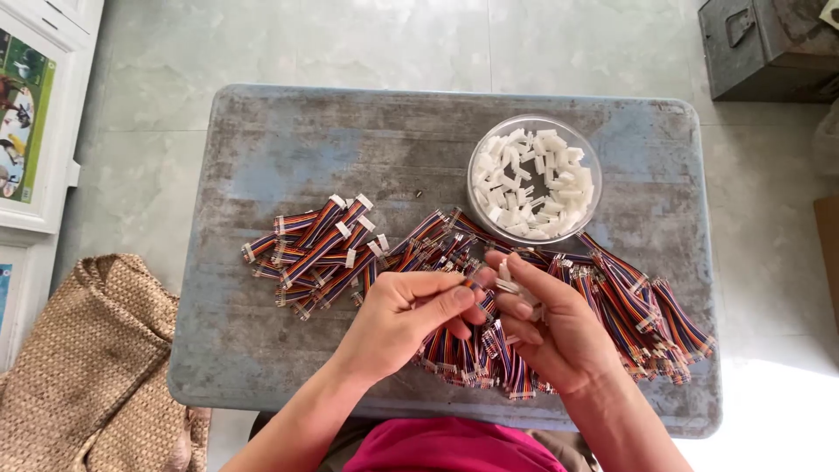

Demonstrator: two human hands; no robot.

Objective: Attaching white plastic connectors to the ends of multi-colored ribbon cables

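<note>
Head view, looking straight down. The left hand [404, 313] and right hand [549, 325] meet above the near edge of the worn grey-blue surface [262, 149]. The left hand's thumb and forefinger are pinched on one end of a short multicoloured ribbon cable [480, 295], while the right hand cups small white plastic connector housings [509, 286] against its fingers, held ready at the cable end. A clear round bowl [535, 177] of further white housings stands just beyond the hands, within easy reach. Cables already bearing white ends lie fanned in a group at left [316, 249]; a larger heap [629, 310] spreads under and to the right of the hands, keeping the two lots apart. Hidden or unclear: the cable's far end lies behind the fingers, so whether a housing is seated on it cannot be told; the number of housings in the palm is uncertain. A woven bag [96, 367] and a metal box [765, 44] are cut off by the frame.
</note>
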